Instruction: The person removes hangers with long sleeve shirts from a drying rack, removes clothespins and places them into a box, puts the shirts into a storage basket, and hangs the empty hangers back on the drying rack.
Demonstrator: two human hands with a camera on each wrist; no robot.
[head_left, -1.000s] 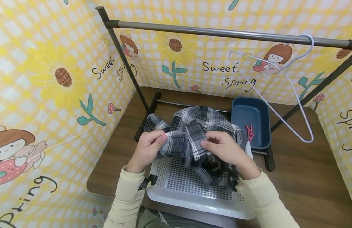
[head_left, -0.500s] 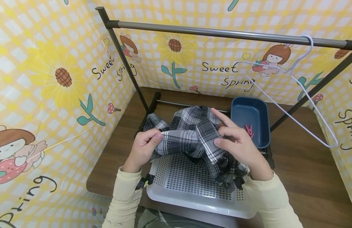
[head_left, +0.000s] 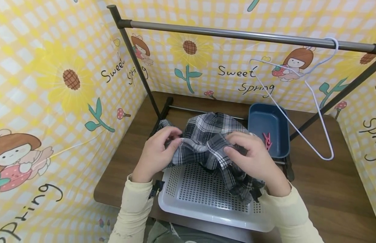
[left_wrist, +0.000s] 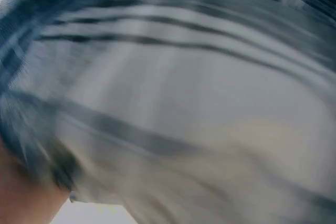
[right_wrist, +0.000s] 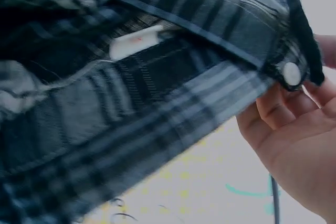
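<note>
A black, grey and white plaid shirt (head_left: pixel 210 125) lies bunched over a white perforated basket (head_left: pixel 203 189). My left hand (head_left: pixel 155 153) holds its left edge with curled fingers, the thumb along the cloth. My right hand (head_left: pixel 253 152) pinches a folded collar-like flap (head_left: pixel 218 145) between thumb and fingers. In the right wrist view, a white button (right_wrist: pixel 291 73) sits at the flap's corner beside the fingers, and a white label (right_wrist: pixel 134 43) shows inside the shirt. Blurred plaid cloth (left_wrist: pixel 173 87) fills the left wrist view, hiding most of the left hand.
A dark metal rail (head_left: pixel 236 33) spans the back, with a pale lilac hanger (head_left: pixel 315 104) on its right part. Beneath stands a blue bin (head_left: pixel 259 118) with red clothespins (head_left: pixel 267 140). All stand on a brown wooden table (head_left: pixel 321 182).
The right hand shifted right with the flap, and its raised index finger has come back down. The left hand moved slightly and its fingers loosened, letting the cloth slacken. The hanger swung.
</note>
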